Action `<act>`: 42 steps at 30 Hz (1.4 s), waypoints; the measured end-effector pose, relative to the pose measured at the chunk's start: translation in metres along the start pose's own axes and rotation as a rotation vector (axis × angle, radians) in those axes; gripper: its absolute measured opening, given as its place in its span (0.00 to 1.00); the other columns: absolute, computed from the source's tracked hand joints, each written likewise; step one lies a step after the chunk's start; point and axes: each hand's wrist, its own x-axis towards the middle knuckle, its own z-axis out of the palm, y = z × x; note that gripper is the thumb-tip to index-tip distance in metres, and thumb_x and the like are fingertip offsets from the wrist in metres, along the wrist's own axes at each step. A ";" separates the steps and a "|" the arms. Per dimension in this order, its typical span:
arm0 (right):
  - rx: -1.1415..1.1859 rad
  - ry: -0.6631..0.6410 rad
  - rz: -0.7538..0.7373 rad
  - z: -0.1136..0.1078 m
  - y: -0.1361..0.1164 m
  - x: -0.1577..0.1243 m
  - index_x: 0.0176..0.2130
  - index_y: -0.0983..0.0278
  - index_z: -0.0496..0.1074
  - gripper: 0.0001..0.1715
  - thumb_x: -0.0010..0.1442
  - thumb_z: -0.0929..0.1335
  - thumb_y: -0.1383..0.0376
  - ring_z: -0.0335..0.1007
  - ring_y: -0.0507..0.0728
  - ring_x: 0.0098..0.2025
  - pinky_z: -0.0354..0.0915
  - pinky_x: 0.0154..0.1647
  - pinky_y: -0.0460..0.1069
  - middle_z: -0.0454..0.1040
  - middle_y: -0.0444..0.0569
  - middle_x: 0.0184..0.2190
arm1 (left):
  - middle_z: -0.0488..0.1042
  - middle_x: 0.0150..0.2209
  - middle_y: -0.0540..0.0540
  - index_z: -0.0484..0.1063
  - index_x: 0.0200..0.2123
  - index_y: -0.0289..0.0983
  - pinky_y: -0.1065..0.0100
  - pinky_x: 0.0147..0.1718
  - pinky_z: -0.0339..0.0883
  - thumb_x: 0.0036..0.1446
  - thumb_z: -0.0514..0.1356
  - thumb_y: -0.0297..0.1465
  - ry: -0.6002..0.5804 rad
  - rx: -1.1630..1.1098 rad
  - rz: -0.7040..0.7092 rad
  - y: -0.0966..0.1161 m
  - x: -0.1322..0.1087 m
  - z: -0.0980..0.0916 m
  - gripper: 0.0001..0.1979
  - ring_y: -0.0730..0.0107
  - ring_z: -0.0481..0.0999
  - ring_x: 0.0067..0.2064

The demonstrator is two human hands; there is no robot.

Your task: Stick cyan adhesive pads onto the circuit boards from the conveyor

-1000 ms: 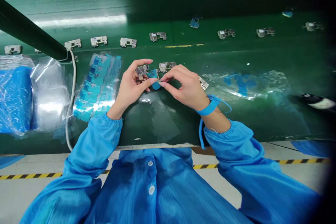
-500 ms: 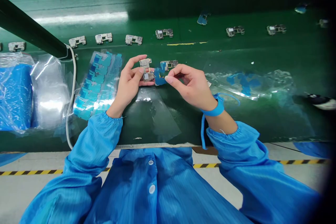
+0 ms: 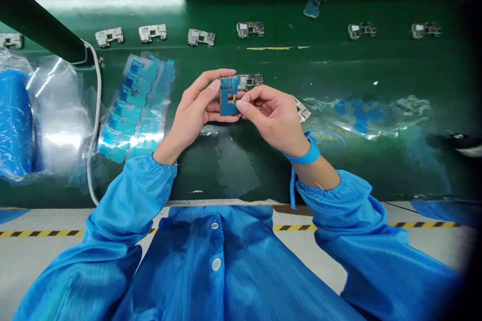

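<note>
My left hand [image 3: 196, 98] is closed on the edges of a small phone circuit board, thumb on its near side and fingers behind. A cut-out piece of blue film [image 3: 227, 105] lies over the board's face and hides most of it. At the film's lower right corner, the thumb and forefinger of my right hand [image 3: 273, 115] are pinched together on its edge. Just behind my fingers another circuit board [image 3: 254, 80] rests on the green surface. Beside my right wrist, which wears a blue strap [image 3: 307, 154], a further circuit board [image 3: 302, 109] is partly covered.
A sheet of blue film cut-outs [image 3: 131, 110] lies left of my hands, beside a white cable [image 3: 96, 125] and a dark post [image 3: 41, 15]. Several circuit boards [image 3: 152, 33] form a row farther back. Clear plastic with blue scraps [image 3: 359, 110] is at right.
The blue film, held beside the bare board before, now covers its face. My hands have come closer together, and the view has shifted slightly.
</note>
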 end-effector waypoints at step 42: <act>-0.025 0.023 0.000 0.003 -0.003 -0.001 0.36 0.57 0.77 0.27 0.64 0.81 0.39 0.85 0.66 0.59 0.84 0.61 0.61 0.82 0.49 0.37 | 0.88 0.57 0.45 0.74 0.68 0.47 0.58 0.52 0.90 0.76 0.59 0.50 0.033 -0.071 -0.043 0.006 -0.003 0.002 0.25 0.56 0.90 0.56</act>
